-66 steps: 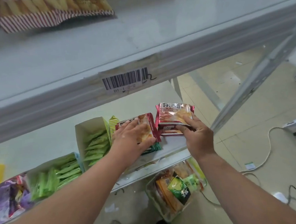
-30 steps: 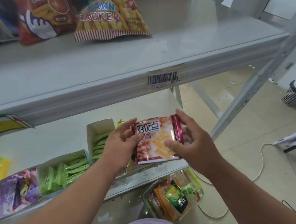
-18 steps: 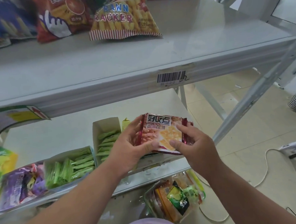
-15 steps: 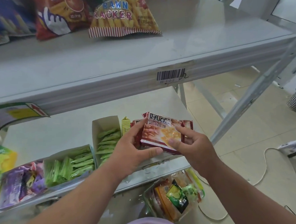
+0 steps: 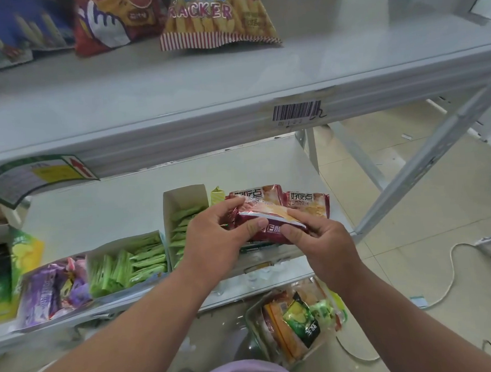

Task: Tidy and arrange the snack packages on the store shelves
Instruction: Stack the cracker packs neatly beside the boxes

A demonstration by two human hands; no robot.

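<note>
Shelves first: lower shelf [image 5: 102, 206] carries two red cracker packs [image 5: 307, 203] at its right front corner. Above them, left hand [image 5: 216, 239] and right hand [image 5: 318, 237] each pinch a third red pack [image 5: 272, 223], thumbs on top, forearms reaching in from below.

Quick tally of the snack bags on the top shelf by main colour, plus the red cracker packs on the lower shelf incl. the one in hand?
Blue bag, top shelf: 1
Red bag, top shelf: 1
Yellow prawn cracker bag, top shelf: 1
Red cracker packs, lower shelf: 3 (one held by left hand and right hand, two behind)
Total: 6
</note>
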